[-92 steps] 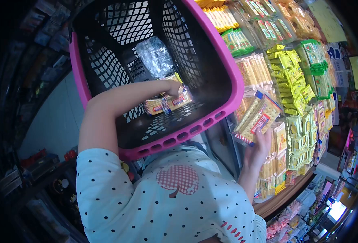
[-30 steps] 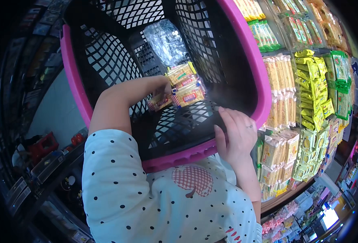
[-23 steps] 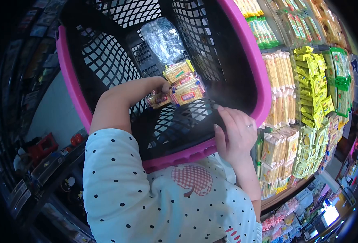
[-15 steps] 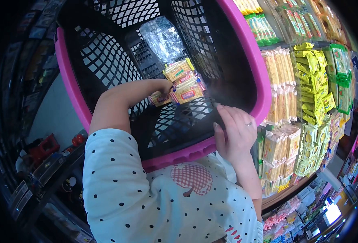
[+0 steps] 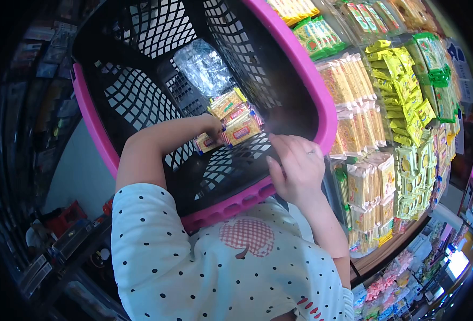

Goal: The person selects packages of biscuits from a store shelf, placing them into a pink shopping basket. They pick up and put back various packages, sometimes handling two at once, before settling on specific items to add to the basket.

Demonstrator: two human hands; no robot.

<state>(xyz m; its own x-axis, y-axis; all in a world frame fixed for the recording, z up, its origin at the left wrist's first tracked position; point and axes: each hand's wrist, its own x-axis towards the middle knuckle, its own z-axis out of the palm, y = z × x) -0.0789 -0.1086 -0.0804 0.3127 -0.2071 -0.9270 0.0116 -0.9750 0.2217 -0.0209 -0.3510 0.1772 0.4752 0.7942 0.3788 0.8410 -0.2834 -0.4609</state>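
Deep inside a black plastic basket with a pink rim (image 5: 322,115), my left hand (image 5: 213,128) is closed at a cluster of small wrapped biscuit packs (image 5: 241,130). The packs have clear film with yellow, red and blue edges; one lies on the near side of the hand. My fingertips are partly hidden among them. Beyond, a crumpled clear plastic bag (image 5: 204,67) lies on the basket's floor. My right hand (image 5: 298,166) reaches over the near right part of the basket, holding nothing, its fingers stretched out and the thumb apart. It wears a ring.
Shelves on the right hold pale wafer-like packs (image 5: 354,128), yellow packets (image 5: 399,80) and green packs (image 5: 319,37). The basket's lattice walls surround my left forearm. At lower left are dark shelving and a red object (image 5: 70,216).
The view has shifted, so the basket and shelves sit further left in the picture. Both hands keep nearly the same places relative to the basket, with my left still at the packs.
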